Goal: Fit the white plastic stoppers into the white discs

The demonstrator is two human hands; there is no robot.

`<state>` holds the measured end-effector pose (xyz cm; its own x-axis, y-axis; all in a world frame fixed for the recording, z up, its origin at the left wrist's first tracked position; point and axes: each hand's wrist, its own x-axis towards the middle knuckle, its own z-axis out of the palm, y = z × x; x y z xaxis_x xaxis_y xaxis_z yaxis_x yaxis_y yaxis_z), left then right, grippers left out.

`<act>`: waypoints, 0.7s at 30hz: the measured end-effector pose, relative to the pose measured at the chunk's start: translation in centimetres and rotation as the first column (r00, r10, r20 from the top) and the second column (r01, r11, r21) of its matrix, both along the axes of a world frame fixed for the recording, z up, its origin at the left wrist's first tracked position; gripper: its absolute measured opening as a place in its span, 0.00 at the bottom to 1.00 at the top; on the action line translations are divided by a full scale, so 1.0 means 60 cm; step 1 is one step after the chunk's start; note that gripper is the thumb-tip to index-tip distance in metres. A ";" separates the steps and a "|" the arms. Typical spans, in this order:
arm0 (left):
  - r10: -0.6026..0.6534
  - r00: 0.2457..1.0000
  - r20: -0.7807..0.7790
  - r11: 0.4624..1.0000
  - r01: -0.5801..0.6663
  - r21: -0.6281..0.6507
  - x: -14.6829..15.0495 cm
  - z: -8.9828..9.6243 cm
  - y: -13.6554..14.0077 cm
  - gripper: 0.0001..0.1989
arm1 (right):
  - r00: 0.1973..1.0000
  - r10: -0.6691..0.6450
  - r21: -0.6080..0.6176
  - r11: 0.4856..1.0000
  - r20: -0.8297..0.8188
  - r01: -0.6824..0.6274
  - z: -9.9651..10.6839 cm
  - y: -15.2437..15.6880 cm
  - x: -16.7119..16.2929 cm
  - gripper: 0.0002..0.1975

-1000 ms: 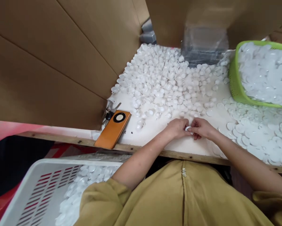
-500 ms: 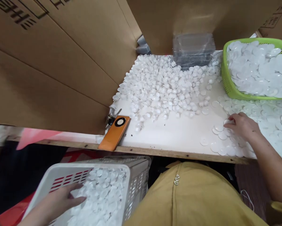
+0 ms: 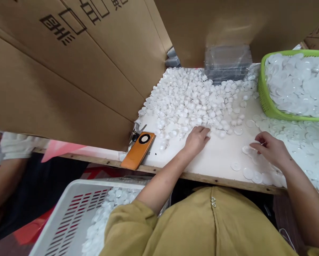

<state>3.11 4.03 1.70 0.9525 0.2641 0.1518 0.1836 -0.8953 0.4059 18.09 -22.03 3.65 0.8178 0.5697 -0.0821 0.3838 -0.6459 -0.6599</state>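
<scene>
My left hand [image 3: 197,140] is at the near edge of a heap of small white cup-shaped plastic pieces [image 3: 191,96]. Its fingers are drawn together on one of these pieces, mostly hidden by the fingertips. Over the right part of the table, my right hand [image 3: 271,148] pinches a thin white plastic disc [image 3: 255,143] between thumb and fingers. More flat white discs [image 3: 306,142] lie spread under and beyond that hand. Below the table edge, a white plastic basket [image 3: 69,209] holds many white pieces.
A green basket [image 3: 263,101] full of white discs stands at the back right. An orange phone [image 3: 136,153] and keys [image 3: 135,135] lie by the tall cardboard box [image 3: 95,85] on the left. Plastic-wrapped grey blocks [image 3: 227,62] stand behind the heap. A co-worker's gloved hand [image 3: 17,144] shows at far left.
My left hand has moved from the white basket up to the heap on the table, its fingers now closed. My right hand stays among the discs, still pinching one. The view has shifted slightly.
</scene>
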 end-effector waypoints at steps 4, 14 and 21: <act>-0.092 0.990 -0.111 0.990 0.103 0.101 -0.006 0.024 -0.004 0.12 | 0.980 -0.016 0.196 0.979 -0.197 0.055 -0.006 0.010 -0.021 0.14; -0.163 0.950 -0.265 0.985 0.143 -0.093 -0.029 0.009 -0.025 0.10 | 0.721 0.180 0.323 0.944 -0.670 0.065 -0.012 0.101 -0.075 0.20; -0.036 0.989 -0.145 0.981 0.007 -0.194 -0.041 -0.028 -0.046 0.11 | 0.685 0.196 0.255 0.967 -0.701 -0.015 -0.029 0.163 -0.101 0.13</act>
